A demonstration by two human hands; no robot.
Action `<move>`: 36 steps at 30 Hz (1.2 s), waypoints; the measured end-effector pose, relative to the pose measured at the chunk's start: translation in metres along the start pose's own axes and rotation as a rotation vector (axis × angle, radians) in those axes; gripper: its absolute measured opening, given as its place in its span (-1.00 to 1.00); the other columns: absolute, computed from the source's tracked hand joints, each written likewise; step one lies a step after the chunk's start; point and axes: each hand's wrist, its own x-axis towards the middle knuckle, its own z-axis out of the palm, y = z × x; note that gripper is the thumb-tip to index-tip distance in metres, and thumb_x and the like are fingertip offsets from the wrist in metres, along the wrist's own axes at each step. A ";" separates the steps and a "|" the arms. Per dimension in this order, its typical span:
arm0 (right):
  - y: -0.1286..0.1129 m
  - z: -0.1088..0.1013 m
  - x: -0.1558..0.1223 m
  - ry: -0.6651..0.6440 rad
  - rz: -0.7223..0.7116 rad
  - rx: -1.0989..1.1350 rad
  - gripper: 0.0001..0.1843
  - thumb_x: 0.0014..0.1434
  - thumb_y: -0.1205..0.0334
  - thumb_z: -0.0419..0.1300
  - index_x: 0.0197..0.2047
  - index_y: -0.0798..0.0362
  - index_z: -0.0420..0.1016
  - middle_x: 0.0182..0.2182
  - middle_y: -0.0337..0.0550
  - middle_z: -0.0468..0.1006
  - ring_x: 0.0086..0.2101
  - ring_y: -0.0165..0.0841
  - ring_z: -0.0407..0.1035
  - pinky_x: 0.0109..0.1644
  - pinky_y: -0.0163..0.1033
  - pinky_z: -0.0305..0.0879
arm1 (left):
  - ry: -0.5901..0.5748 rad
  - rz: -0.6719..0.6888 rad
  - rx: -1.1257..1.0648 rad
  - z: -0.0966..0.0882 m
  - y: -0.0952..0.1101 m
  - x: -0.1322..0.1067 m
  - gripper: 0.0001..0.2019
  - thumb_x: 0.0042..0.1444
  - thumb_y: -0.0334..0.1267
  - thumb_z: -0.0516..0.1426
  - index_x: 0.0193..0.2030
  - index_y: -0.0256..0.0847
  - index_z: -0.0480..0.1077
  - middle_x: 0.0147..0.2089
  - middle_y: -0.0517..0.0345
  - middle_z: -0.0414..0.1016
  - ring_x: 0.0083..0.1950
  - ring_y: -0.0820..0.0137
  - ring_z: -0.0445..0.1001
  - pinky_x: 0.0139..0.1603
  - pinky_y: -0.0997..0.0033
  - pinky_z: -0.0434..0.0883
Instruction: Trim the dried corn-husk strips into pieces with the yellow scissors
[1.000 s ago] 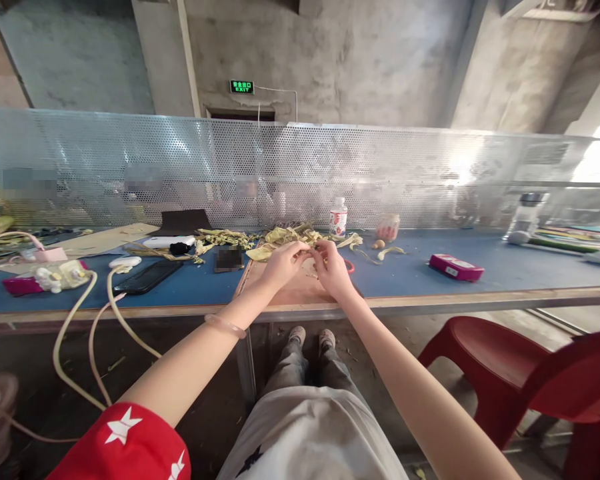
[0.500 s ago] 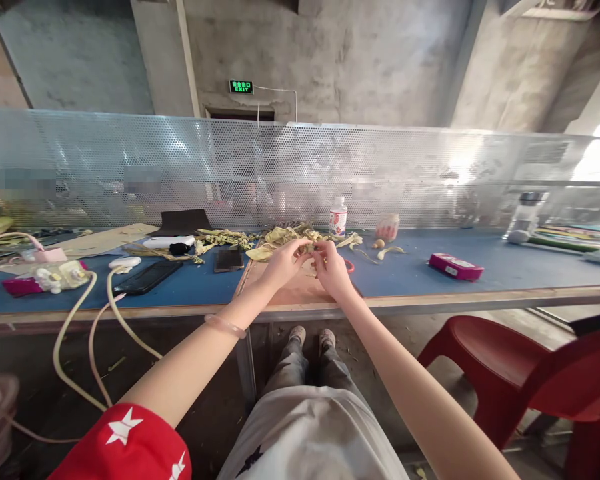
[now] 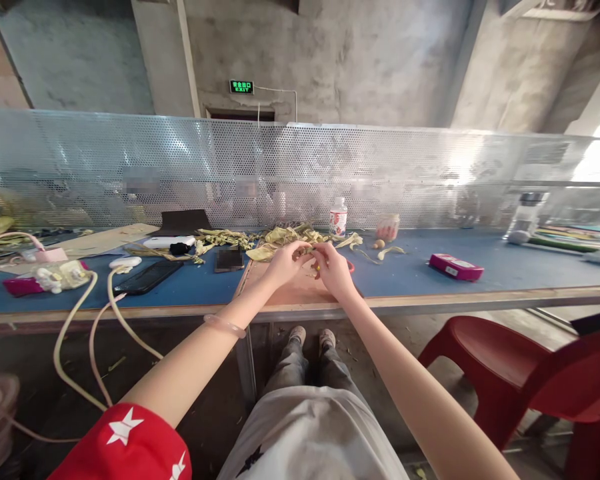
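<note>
My left hand and my right hand meet over a pinkish-brown board at the table's front. Between their closed fingertips is a small greenish piece, mostly covered by the fingers; it looks like dried plant material, but its exact kind is unclear. Just beyond the hands lies a heap of dry yellow-green leaves or husks. Part of a red ring-shaped thing shows beside my right hand.
Left on the blue table lie a phone, cables and more dried strips. A white bottle, a jar, a magenta box and a clear flask stand rightward. A red chair is at right.
Both hands stay in the same place with the fingertips together. The fingers have shifted slightly and cover more of the small greenish piece.
</note>
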 end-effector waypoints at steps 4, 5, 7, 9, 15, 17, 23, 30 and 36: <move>0.001 -0.001 0.001 -0.026 0.015 -0.004 -0.74 0.19 0.21 -0.07 -0.13 0.04 0.36 -0.44 -0.17 0.49 -0.52 -0.39 0.37 -0.52 -0.30 0.29 | -0.075 -0.035 -0.032 0.001 -0.002 0.000 -0.77 0.16 -0.31 0.05 -0.06 -0.22 0.40 -0.10 0.01 0.53 -0.09 0.29 0.48 -0.07 0.30 0.39; 0.002 0.000 0.001 -0.033 0.014 -0.006 -0.73 0.18 0.23 -0.07 -0.12 0.04 0.36 -0.42 -0.16 0.50 -0.51 -0.38 0.37 -0.50 -0.29 0.30 | -0.086 -0.044 -0.038 0.001 -0.003 0.000 -0.77 0.16 -0.32 0.05 -0.05 -0.23 0.39 -0.09 0.00 0.53 -0.09 0.29 0.48 -0.07 0.30 0.39; 0.003 0.000 0.001 -0.043 0.009 -0.014 -0.71 0.17 0.25 -0.07 -0.09 0.05 0.36 -0.39 -0.14 0.52 -0.49 -0.38 0.38 -0.45 -0.26 0.33 | -0.101 -0.058 -0.051 0.001 -0.003 -0.001 -0.77 0.16 -0.34 0.04 -0.05 -0.24 0.38 -0.07 -0.02 0.51 -0.07 0.28 0.47 -0.05 0.29 0.38; 0.005 0.001 0.002 -0.052 0.001 -0.028 -0.70 0.17 0.26 -0.08 -0.08 0.06 0.36 -0.37 -0.14 0.52 -0.47 -0.38 0.39 -0.40 -0.25 0.35 | -0.104 -0.068 -0.065 0.001 -0.003 -0.001 -0.77 0.15 -0.37 0.04 -0.05 -0.23 0.37 -0.05 -0.02 0.50 -0.03 0.27 0.45 -0.01 0.27 0.35; 0.009 0.004 0.004 -0.064 0.004 -0.131 -0.66 0.18 0.32 -0.12 -0.03 0.06 0.35 -0.32 -0.14 0.51 -0.40 -0.37 0.38 -0.33 -0.26 0.33 | -0.109 -0.131 -0.136 0.005 -0.007 0.000 -0.84 0.16 -0.37 0.00 -0.17 -0.23 0.37 -0.24 0.07 0.50 -0.23 0.34 0.46 -0.19 0.36 0.37; 0.010 0.004 0.005 -0.026 0.034 -0.207 -0.63 0.20 0.33 -0.15 0.01 0.06 0.32 -0.27 -0.11 0.50 -0.33 -0.34 0.38 -0.25 -0.22 0.32 | -0.098 -0.168 -0.167 0.005 -0.007 0.000 -0.86 0.19 -0.33 -0.03 -0.25 -0.22 0.35 -0.36 0.13 0.46 -0.36 0.39 0.42 -0.32 0.42 0.34; 0.016 0.005 0.004 0.125 0.276 -0.564 -0.66 0.17 0.37 -0.10 -0.05 0.23 0.36 -0.09 0.25 0.38 -0.01 -0.05 0.17 0.00 0.05 0.11 | -0.032 -0.251 -0.251 0.000 0.000 0.001 -0.80 0.20 -0.25 -0.05 -0.42 -0.19 0.27 -0.51 0.22 0.35 -0.48 0.43 0.34 -0.40 0.45 0.27; 0.021 0.012 0.003 -0.002 0.413 -0.784 -0.72 0.15 0.42 -0.04 -0.15 0.24 0.44 -0.11 0.25 0.39 0.00 -0.07 0.20 -0.01 -0.04 0.12 | 0.024 -0.324 -0.398 -0.001 -0.003 0.002 -0.78 0.20 -0.21 -0.07 -0.41 -0.19 0.28 -0.49 0.16 0.43 -0.45 0.42 0.40 -0.39 0.45 0.30; 0.047 -0.004 0.033 -0.163 0.473 -0.725 -0.68 0.21 0.13 0.11 -0.02 0.09 0.36 -0.06 -0.08 0.40 -0.11 -0.29 0.34 -0.04 -0.04 0.30 | 0.070 -0.365 -0.472 -0.005 -0.005 0.001 -0.82 0.16 -0.22 -0.03 -0.42 -0.18 0.27 -0.47 0.17 0.45 -0.44 0.41 0.43 -0.37 0.42 0.34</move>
